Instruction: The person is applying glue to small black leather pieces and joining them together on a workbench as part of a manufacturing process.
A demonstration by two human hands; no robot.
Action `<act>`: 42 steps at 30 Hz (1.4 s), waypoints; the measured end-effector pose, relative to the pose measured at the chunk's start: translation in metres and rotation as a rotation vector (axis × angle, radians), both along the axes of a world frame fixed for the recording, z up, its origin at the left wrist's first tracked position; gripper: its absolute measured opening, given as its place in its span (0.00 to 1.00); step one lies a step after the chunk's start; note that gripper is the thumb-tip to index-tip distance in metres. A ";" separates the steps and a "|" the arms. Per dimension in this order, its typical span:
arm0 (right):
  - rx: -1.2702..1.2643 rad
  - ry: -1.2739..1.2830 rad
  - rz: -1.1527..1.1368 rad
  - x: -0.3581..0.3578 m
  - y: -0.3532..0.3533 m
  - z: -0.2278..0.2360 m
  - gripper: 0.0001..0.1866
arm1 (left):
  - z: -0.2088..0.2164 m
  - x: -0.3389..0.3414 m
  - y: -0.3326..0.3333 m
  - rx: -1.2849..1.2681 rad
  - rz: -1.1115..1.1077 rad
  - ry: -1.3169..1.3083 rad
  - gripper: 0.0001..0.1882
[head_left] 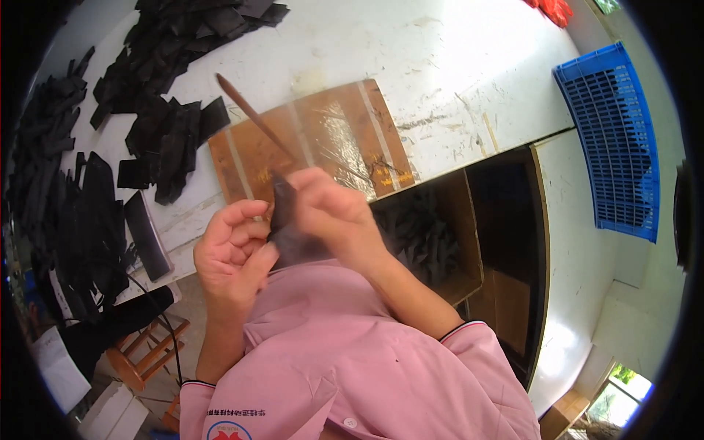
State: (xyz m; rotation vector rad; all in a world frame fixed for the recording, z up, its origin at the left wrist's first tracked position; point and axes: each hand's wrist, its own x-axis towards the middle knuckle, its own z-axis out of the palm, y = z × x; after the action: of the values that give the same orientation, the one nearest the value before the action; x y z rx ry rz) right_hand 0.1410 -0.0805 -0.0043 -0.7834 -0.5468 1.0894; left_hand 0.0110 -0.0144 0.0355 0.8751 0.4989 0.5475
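In front of my chest is a dark piece of black fabric point(287, 246), pointed at its upper end. My left hand point(235, 253) is closed on its left edge, with the thumb and curled fingers around that edge. My right hand point(337, 213) is smeared by motion, its fingers bent at the right side of the fabric. A slim brown stick point(254, 117) slants up and left from the right hand's fingers over the board. Its lower end blurs with the hand, which appears to grip it. The fingertips of the right hand are not clear.
Beyond my hands, a brown board point(257, 139) with clear tape strips lies on the white table point(447, 66). Black pieces point(169, 139) are heaped at left. An open box point(471, 220) below the table edge holds dark scraps. A blue plastic crate point(612, 139) stands at right.
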 end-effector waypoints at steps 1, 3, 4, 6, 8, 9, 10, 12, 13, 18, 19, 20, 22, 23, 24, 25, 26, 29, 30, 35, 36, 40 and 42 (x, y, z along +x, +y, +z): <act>-0.010 -0.312 -0.023 0.007 -0.001 0.006 0.05 | -0.004 0.001 -0.004 0.271 0.145 0.184 0.18; -0.004 -0.661 -0.112 0.011 0.000 0.012 0.04 | -0.010 0.011 -0.011 0.624 0.370 0.399 0.09; 0.001 -0.694 -0.166 0.009 0.001 0.013 0.04 | -0.012 0.017 -0.013 0.805 0.443 0.359 0.09; -0.062 -0.840 -0.242 0.007 -0.002 0.026 0.05 | -0.009 0.025 -0.013 0.836 0.494 0.290 0.06; -0.024 -0.890 -0.301 0.007 0.000 0.032 0.05 | -0.006 0.022 -0.004 0.933 0.512 0.288 0.05; 0.001 -0.892 -0.295 0.005 0.000 0.035 0.05 | -0.005 0.023 0.001 1.005 0.497 0.285 0.04; -0.098 -0.819 -0.253 0.004 0.001 0.040 0.05 | 0.001 0.022 0.003 1.019 0.516 0.282 0.04; -0.179 -0.753 -0.205 0.006 0.007 0.051 0.05 | 0.017 0.020 0.003 0.167 0.298 0.122 0.03; -0.193 -0.646 -0.173 0.008 0.010 0.058 0.06 | 0.024 0.021 0.012 0.065 0.223 0.012 0.05; -0.046 -0.388 0.047 0.023 0.020 0.129 0.09 | 0.072 0.030 0.035 -0.385 -0.141 -0.438 0.10; -0.043 -0.392 0.048 0.025 0.025 0.140 0.09 | 0.086 0.033 0.037 -0.345 -0.266 -0.559 0.11; 0.043 -0.509 0.045 0.027 0.029 0.149 0.10 | 0.094 0.036 0.042 -0.303 -0.392 -0.677 0.12; 0.141 -0.631 0.054 0.031 0.039 0.156 0.11 | 0.088 0.042 0.057 -0.229 -0.485 -0.782 0.14; 0.021 -0.512 0.056 0.034 0.044 0.155 0.11 | 0.089 0.044 0.060 -0.414 -0.439 -0.769 0.14; -0.109 -0.391 0.034 0.042 0.047 0.151 0.11 | 0.087 0.052 0.062 -0.613 -0.412 -0.748 0.15; -0.211 -0.327 0.137 0.058 0.052 0.136 0.11 | 0.066 0.058 0.066 -0.574 -0.358 -0.790 0.21; -0.211 -0.330 0.133 0.063 0.054 0.111 0.11 | 0.046 0.062 0.070 -0.574 -0.363 -0.793 0.21; -0.254 -0.055 0.258 0.060 0.056 0.070 0.12 | 0.021 0.055 0.070 -0.514 -0.162 -0.467 0.18; -0.229 -0.091 0.230 0.057 0.061 0.069 0.12 | 0.022 0.056 0.072 -0.534 -0.081 -0.422 0.16; -0.232 -0.294 0.210 0.063 0.072 0.097 0.13 | 0.027 0.063 0.092 -0.888 -0.107 -0.508 0.13; -0.237 -0.291 0.207 0.063 0.072 0.094 0.13 | 0.026 0.065 0.090 -0.902 -0.089 -0.526 0.13; -0.234 -0.161 0.254 0.063 0.069 0.058 0.14 | 0.018 0.068 0.080 -0.897 0.055 -0.338 0.11; -0.205 -0.143 0.210 0.065 0.061 0.054 0.15 | 0.010 0.064 0.069 -0.753 0.017 -0.302 0.10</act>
State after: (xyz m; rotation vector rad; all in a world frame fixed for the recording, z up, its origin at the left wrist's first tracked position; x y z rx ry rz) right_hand 0.2063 -0.0192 0.0502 -1.0054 -0.6560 1.3042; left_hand 0.0747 0.0548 0.0458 0.0661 0.3890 0.4451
